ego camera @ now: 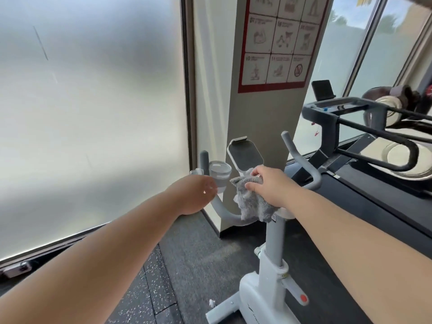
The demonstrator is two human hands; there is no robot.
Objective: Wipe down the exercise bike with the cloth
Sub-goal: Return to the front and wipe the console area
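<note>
A white and grey exercise bike [273, 251] stands in front of me, with curved grey handlebars and a dark console screen [245, 155] at the top. My right hand [268, 185] grips a fluffy grey cloth [254, 204] just below the console, over the middle of the handlebar. The cloth hangs down over the stem top. My left hand [194, 195] reaches to the left handlebar [219, 206], close to a clear cup holder [219, 174]; its fingers are blurred and turned away, so their hold is unclear.
A beige pillar [264, 108] with a red-framed instruction poster [280, 43] stands right behind the bike. Frosted glass [93, 113] fills the left side. A black treadmill [364, 146] stands close on the right. The floor is dark speckled rubber [163, 288].
</note>
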